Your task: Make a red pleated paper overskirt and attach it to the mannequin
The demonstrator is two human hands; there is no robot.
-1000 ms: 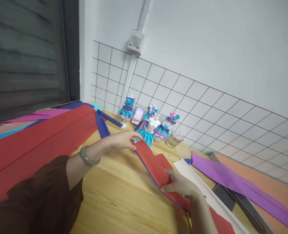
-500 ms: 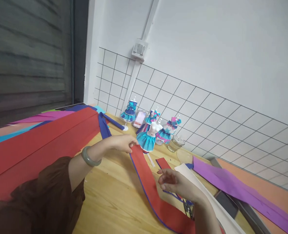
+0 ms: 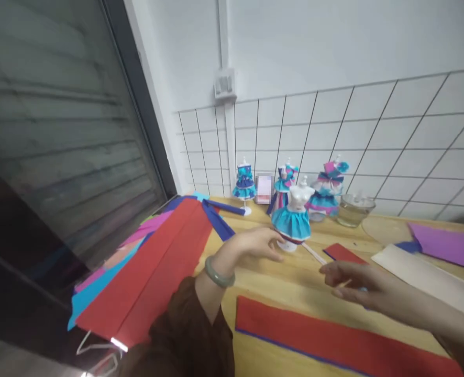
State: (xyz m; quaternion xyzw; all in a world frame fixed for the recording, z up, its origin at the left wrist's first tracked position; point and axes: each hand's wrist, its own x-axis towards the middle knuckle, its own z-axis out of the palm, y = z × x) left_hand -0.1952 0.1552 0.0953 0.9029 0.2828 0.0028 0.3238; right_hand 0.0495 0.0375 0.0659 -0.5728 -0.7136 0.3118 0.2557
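A long red paper strip (image 3: pixel 314 335) with a blue edge lies flat on the wooden table (image 3: pixel 283 277) in front of me. My left hand (image 3: pixel 255 243), with a green bangle on the wrist, hovers above the table with fingers loosely spread. Its fingertips are close to the base of a small white mannequin in a teal skirt (image 3: pixel 296 220). My right hand (image 3: pixel 352 280) is stretched out flat over the table to the right, fingers apart and a little blurred. Neither hand touches the strip. A small red paper piece (image 3: pixel 344 253) lies beyond my right hand.
Large red sheets (image 3: pixel 157 272) with blue, pink and teal ones hang over the table's left end. More dressed mini mannequins (image 3: pixel 244 183) and a glass bowl (image 3: pixel 352 210) stand by the wire grid wall. White (image 3: pixel 424 275) and purple (image 3: pixel 448 245) paper lie at the right.
Both hands have let go of the red strip, which now lies flat on the table. The view has swung left and levelled, and my hands moved up toward the teal-skirted mannequin.
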